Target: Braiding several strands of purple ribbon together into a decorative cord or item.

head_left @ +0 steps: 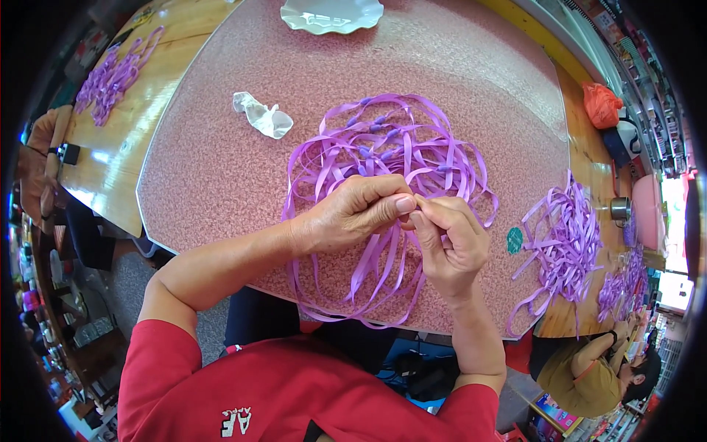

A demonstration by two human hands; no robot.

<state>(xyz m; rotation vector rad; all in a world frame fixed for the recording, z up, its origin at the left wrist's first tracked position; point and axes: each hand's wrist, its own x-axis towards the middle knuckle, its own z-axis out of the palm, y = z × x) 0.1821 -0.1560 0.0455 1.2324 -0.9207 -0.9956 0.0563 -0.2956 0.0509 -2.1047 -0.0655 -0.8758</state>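
1. Ribbons (407,151) lay looped on the surface (206,169), beneath your left hand (361,212) and right hand (456,247).
2. Both hands met at pinched fingertips; what they gripped was too small to tell.
3. Steady, light pinching, clear of loose ribbons, likely served you best.

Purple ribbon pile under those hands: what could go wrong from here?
1. Tangling: loops in the purple ribbon pile cross one another, so tugging one might drag others.
2. Slipping: its lower loops reach the near edge of the pink tabletop; some could slide off.
3. Fumbling: left hand and right hand meet at the fingertips; anything small pinched there, mostly hidden, might drop into the pile.
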